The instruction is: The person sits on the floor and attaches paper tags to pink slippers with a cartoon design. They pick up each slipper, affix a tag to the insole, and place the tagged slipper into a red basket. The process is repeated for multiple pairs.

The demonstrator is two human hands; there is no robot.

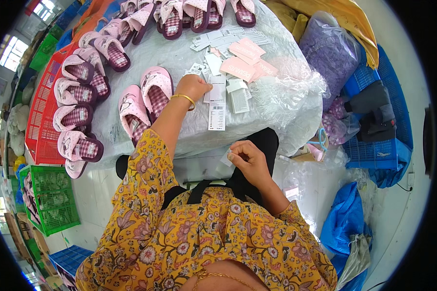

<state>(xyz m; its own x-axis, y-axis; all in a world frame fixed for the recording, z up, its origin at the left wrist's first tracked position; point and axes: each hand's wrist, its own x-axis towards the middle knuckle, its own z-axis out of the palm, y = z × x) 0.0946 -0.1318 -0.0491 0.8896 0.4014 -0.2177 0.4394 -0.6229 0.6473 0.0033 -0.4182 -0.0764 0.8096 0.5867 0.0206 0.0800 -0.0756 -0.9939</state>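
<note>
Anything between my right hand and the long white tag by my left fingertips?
Nothing loose that I can see. Only the near edge of the plastic-covered table lies between the right hand and the long white tag. The left hand is at the tag's upper left, away from its lower end.

The left hand (192, 88) touches a white tag (217, 112) near pink slippers (156, 77) while the right hand (250, 160) pinches a translucent scrap (225, 158).
</note>
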